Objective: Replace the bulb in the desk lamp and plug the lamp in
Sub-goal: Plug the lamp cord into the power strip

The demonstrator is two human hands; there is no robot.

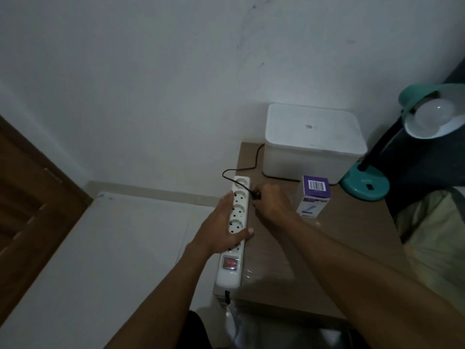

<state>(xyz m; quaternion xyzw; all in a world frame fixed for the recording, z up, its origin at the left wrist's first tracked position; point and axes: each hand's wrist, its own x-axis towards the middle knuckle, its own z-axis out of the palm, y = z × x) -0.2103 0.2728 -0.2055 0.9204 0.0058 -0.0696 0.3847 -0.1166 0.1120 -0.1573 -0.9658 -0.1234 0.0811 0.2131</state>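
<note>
A white power strip [232, 263] with a red switch lies along the left edge of a brown bedside table [347, 227]. My left hand [221, 222] grips the strip around its middle. My right hand [270, 201] is closed on the lamp's black plug [257, 196], held just right of the strip's upper sockets. The black cord [254, 162] loops back along the table. The teal desk lamp [364, 183] stands at the right rear, with a white bulb [435, 114] seated in its shade. A purple and white bulb box [314, 196] stands upright near my right hand.
A white lidded plastic box [312, 139] sits at the back of the table against the wall. A wooden door [27, 205] is at the left. Bedding [432, 238] lies to the right of the table. The floor is white tile.
</note>
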